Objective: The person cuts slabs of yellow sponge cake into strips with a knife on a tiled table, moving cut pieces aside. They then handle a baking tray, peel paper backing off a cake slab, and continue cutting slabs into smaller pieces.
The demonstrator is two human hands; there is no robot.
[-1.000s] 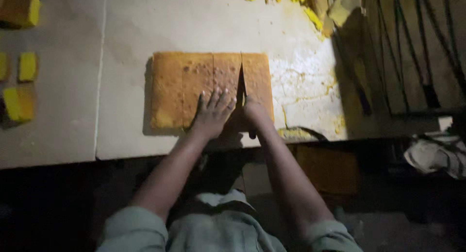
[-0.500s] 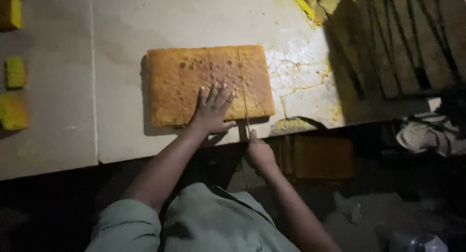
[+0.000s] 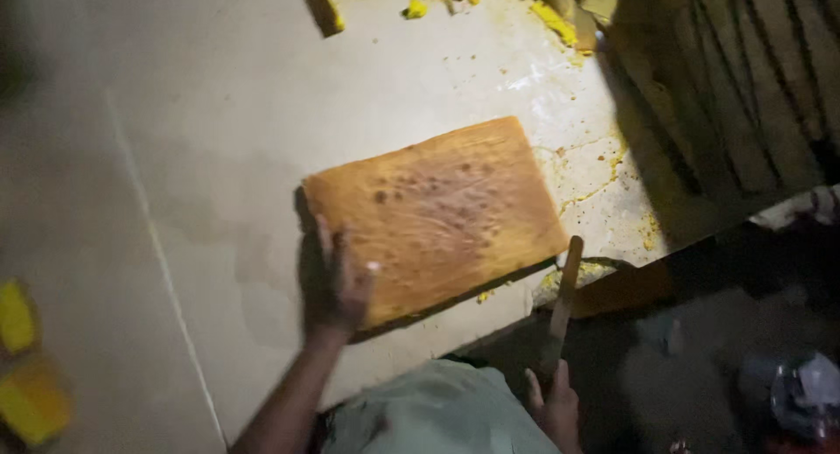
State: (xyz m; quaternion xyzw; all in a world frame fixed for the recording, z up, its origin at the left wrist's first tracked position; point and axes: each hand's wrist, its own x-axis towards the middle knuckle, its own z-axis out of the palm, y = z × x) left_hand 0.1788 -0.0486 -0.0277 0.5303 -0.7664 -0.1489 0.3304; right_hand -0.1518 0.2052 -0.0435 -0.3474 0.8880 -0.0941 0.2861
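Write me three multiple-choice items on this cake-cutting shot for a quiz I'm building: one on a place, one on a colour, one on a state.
1. Where does the left hand rest?
A. on the sheet cake's near-left corner
B. on the floor
C. on the yellow crumbs

2. What colour is the top of the sheet cake?
A. white
B. golden brown
C. green

3. What is the right hand doing?
A. hanging empty
B. pressing the cake
C. gripping a knife

Answers: 1 A, fingers lie over that corner; 2 B, browned crust with darker spots; 3 C, fist closed on the handle, blade pointing up off the cake.
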